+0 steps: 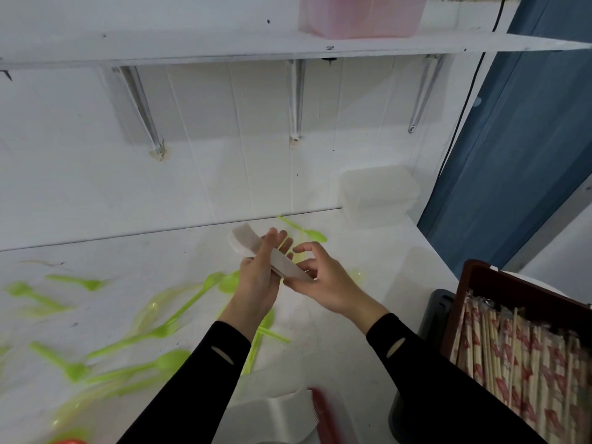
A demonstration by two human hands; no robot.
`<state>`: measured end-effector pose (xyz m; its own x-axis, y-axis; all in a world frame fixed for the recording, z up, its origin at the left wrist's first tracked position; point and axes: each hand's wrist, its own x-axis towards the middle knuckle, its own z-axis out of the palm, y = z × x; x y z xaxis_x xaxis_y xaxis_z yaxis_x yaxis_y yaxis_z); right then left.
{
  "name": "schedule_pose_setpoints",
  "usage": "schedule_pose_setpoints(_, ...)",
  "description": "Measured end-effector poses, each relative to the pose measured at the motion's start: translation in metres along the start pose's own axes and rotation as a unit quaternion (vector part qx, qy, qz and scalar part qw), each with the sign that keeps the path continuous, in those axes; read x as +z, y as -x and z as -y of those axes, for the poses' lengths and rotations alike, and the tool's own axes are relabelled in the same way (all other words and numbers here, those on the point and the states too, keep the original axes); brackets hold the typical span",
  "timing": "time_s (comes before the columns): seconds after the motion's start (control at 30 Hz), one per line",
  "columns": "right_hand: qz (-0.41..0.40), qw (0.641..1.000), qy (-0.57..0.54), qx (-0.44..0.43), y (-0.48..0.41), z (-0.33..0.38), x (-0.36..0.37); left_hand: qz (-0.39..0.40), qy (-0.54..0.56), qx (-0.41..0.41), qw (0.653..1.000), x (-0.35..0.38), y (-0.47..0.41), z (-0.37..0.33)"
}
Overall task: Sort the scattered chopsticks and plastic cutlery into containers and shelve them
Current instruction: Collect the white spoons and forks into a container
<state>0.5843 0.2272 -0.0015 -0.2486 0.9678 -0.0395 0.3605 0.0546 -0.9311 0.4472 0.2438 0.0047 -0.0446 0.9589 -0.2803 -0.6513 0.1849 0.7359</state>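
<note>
Pale flat bundle [288,264]: held above the surface [378,277] between your two hands. Your left hand [259,274] grips its middle, fingers [274,238] wrapped over it; your right hand [326,285] pinches its near end, index finger lifted clear. Green plastic cutlery [160,331]: scattered on the surface, below and left of both hands. Wrapped chopsticks [519,354]: packed in a brown tray [499,280], far right.

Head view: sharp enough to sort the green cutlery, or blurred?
Head view: green plastic cutlery lower left motion-smeared, red toothed thing at bottom too; left hand, right hand and their pale flat pack sharper; white shelf edge bows, wide-angle.
</note>
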Motion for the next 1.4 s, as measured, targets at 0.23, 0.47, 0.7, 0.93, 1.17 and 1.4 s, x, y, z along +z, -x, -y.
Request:
schedule_pose_setpoints(0.23, 0.007, 0.995, -0.094, 0.015, -0.002, -0.001, -0.006, 0.091, -0.111, -0.022, 0.989, 0.000, 0.008, -0.003)
schedule_pose_setpoints(0.47, 0.016, 0.991, -0.132, 0.018, -0.004, 0.015, 0.000, 0.084, -0.228, 0.166, 0.956, 0.008, 0.051, -0.040)
schedule_pose_setpoints(0.7, 0.022, 0.991, -0.112, 0.064, -0.013, 0.012, -0.001, 0.163, -0.414, 0.147, 0.883, -0.026, 0.115, -0.047)
schedule_pose_setpoints(0.93, 0.097, 0.993, 0.059, 0.025, -0.005, -0.003, 0.014, 0.291, -0.641, 0.033, 0.710, -0.069, 0.168, -0.014)
schedule_pose_setpoints(1.17, 0.122, 0.986, 0.107, 0.036, -0.012, -0.015, 0.025, 0.295, -0.664, 0.015, 0.687, -0.093, 0.180, 0.000)
schedule_pose_setpoints(1.4, 0.137, 0.980, 0.140, 0.038, -0.011, -0.021, 0.022, 0.337, -0.693, 0.107, 0.628, -0.110, 0.186, 0.013)
